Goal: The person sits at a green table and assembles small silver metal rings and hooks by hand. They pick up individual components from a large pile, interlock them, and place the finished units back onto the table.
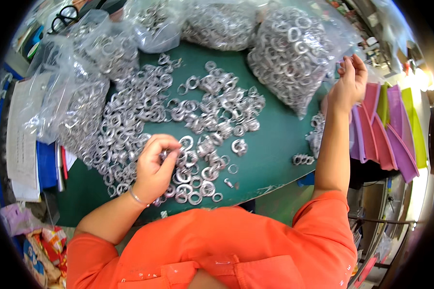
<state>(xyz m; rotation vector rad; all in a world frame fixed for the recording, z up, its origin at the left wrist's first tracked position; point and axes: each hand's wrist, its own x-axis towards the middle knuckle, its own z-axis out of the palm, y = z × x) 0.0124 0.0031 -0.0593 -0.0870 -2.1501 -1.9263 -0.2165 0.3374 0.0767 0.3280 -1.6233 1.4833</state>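
Note:
My left hand (156,164) is over the near left part of a green table, thumb and fingers pinched on a small metal ring (164,155), mostly hidden by the fingers. Around and beneath it lies a wide heap of loose silvery metal rings (125,130). A second loose pile of rings (222,98) spreads beyond it over the middle. My right hand (349,84) is raised at the far right, fingers curled closed; what they hold, if anything, cannot be made out. Beside it stands a clear plastic bag full of rings (294,53).
More ring-filled plastic bags (219,26) line the back and left of the green table (275,144). A short row of rings (303,159) lies near the right edge. Pink, purple and green plastic bins (378,130) stand at the right. Black-handled scissors (65,18) sit far left.

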